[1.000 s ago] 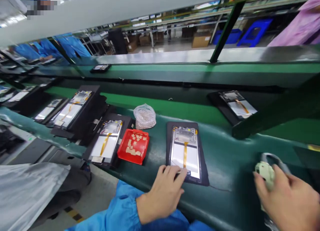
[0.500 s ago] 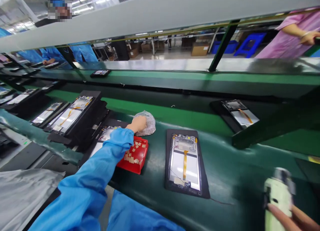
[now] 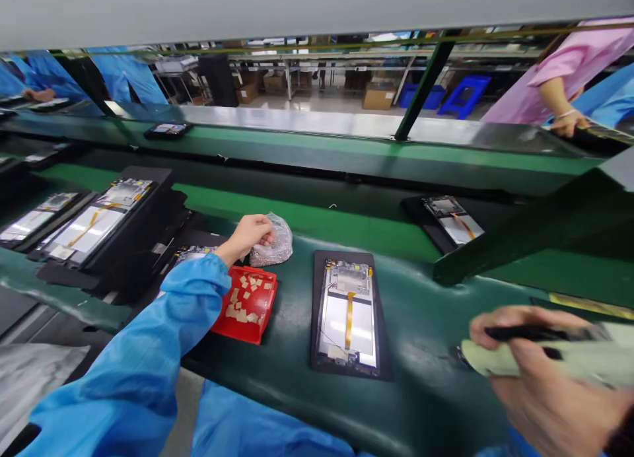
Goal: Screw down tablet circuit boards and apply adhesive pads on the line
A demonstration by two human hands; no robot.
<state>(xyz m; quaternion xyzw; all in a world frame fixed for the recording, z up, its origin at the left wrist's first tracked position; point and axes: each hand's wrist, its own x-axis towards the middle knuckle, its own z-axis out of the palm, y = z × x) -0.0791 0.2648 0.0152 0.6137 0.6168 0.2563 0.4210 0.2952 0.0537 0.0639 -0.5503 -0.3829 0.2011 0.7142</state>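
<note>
The left hand (image 3: 252, 236) bunches its fingers at a crinkled clear plastic bag (image 3: 278, 249); whether it grips anything, I cannot tell. Just below it sits a glossy red tray (image 3: 268, 305). The right hand (image 3: 549, 391) wraps a smooth pale-green tool (image 3: 592, 361); between both hands lies a flat rectangular tablet (image 3: 365, 325)

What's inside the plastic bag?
A speckled, brownish mass shows through the plastic bag; its bits are too small to identify. The left hand covers the upper left part, so whatever is behind it can't be seen.
</note>
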